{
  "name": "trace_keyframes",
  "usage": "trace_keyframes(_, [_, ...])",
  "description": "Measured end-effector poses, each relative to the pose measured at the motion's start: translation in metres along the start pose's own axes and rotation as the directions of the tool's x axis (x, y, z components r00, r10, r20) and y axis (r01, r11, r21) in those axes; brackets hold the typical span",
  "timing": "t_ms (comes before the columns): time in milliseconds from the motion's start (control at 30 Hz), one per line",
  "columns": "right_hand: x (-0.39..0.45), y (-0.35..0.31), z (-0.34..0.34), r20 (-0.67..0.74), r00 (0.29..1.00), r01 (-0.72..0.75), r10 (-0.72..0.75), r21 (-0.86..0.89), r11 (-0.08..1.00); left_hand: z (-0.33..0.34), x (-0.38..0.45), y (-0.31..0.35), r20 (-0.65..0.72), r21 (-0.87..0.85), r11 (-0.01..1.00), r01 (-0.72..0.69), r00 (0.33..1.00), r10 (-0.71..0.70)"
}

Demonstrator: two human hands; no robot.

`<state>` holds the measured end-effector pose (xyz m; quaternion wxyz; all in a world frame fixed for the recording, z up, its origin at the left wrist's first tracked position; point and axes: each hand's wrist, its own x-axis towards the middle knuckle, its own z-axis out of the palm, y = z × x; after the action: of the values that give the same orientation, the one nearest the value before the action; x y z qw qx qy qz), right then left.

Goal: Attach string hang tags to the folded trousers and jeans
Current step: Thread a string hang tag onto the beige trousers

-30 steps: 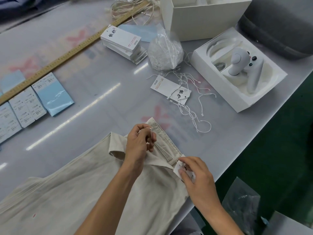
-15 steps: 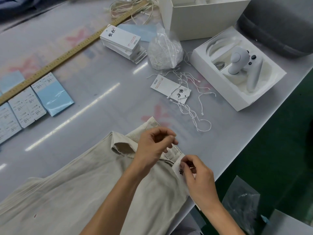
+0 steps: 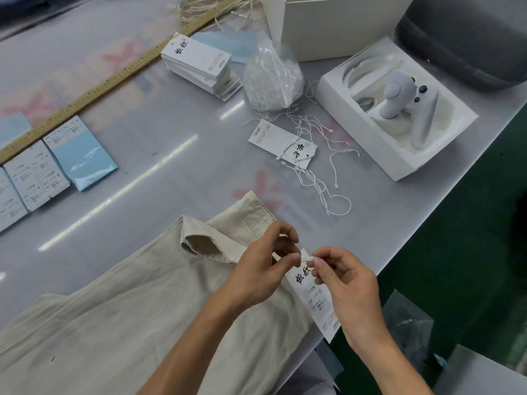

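Head cam, lower centre of frame: both hands meet over the waistband of the beige trousers [image 3: 137, 306], which lie flat on the table [image 3: 176, 155] w/ the waist end pointing up-right. Left hand [image 3: 258, 269] pinches what looks like one string end betw thumb & forefinger; right hand [image 3: 343, 283] pinches the other end right at the top of the hang tag [image 3: 312, 295], which lies on the trousers' right edge, partly over the table lip. Looks like the closing step: snapping the string ends together. To do it well, prob best to keep the ends lined up and the loop slack enough that the tag isn't creased. Can't tell if the string has passed thru a belt loop; fingers hide it.

Around: loose strings [image 3: 319, 166] and a spare tag [image 3: 282, 143] just above-right of the trousers, near enough to tangle w/ the working loop. Bag of strings [image 3: 271, 81] and tag stack [image 3: 199, 64] upper centre. Wooden ruler [image 3: 108, 84] runs diagonally upper left, label sheets [image 3: 37, 175] at left edge. Open box w/ a white controller [image 3: 399, 95] upper right, well apart.
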<state>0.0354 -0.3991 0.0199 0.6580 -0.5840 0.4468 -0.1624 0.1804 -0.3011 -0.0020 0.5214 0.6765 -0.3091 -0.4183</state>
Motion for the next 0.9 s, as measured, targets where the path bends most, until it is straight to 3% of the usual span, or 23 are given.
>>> trace_keyframes(400, [0.001,0.005,0.01,0.015,1.0,-0.027,0.027,-0.001,1.0,0.007,-0.002,-0.006,0.008,0.072,0.996,-0.06,0.998,0.059])
trace_keyframes(567, [0.002,0.001,0.011,0.048,0.976,-0.218,0.213,0.265,0.939,0.004,0.001,-0.015,-0.091,0.031,0.998,-0.054,0.994,0.057])
trace_keyframes(733, [-0.004,0.005,0.022,0.018,0.964,-0.246,0.265,0.432,0.868,0.01,-0.002,-0.021,-0.137,0.078,0.993,-0.089,0.986,0.099])
trace_keyframes(800, [-0.002,0.006,0.024,-0.018,0.975,-0.196,0.22,0.386,0.901,0.01,-0.004,-0.021,-0.187,0.155,0.979,-0.134,0.969,0.162])
trace_keyframes(900, [0.004,0.011,0.017,-0.093,0.995,-0.039,0.041,0.03,0.999,0.0,-0.012,-0.019,-0.234,0.531,0.835,-0.144,0.922,0.309])
